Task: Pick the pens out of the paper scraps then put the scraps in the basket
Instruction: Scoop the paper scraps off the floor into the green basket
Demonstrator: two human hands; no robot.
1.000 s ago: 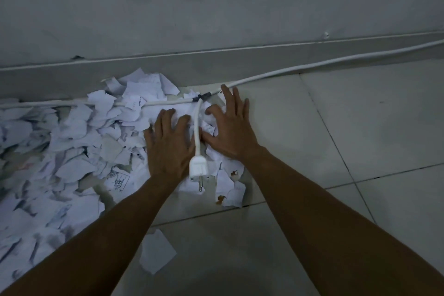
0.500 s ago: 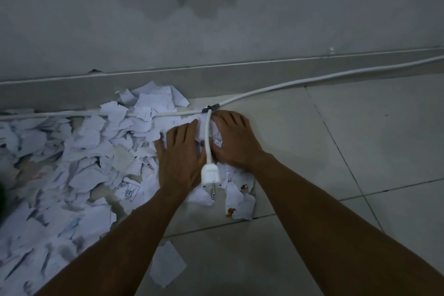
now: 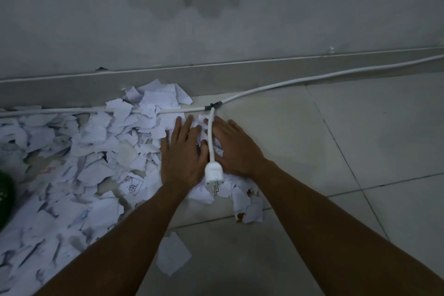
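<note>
A wide heap of torn white paper scraps [image 3: 96,149] covers the tiled floor on the left, up to the wall. My left hand [image 3: 183,158] lies flat, palm down, on the heap's right edge with fingers spread. My right hand [image 3: 236,150] lies palm down just right of it, fingers bent over a few scraps. Between the two hands runs a white cable that ends in a white plug [image 3: 213,173]. A dark green rounded object [image 3: 4,196], cut off at the left edge, may be the basket. No pen is visible.
A white cable [image 3: 312,78] runs along the skirting board from the right and passes over the scraps. A single scrap [image 3: 171,257] lies alone on the floor between my forearms. Stained scraps [image 3: 249,209] lie below my right wrist. Bare tiles stretch to the right.
My right hand's fingers have curled in from spread flat and drawn closer to the plug cable. The left hand has shifted slightly forward. The view has tilted up a little.
</note>
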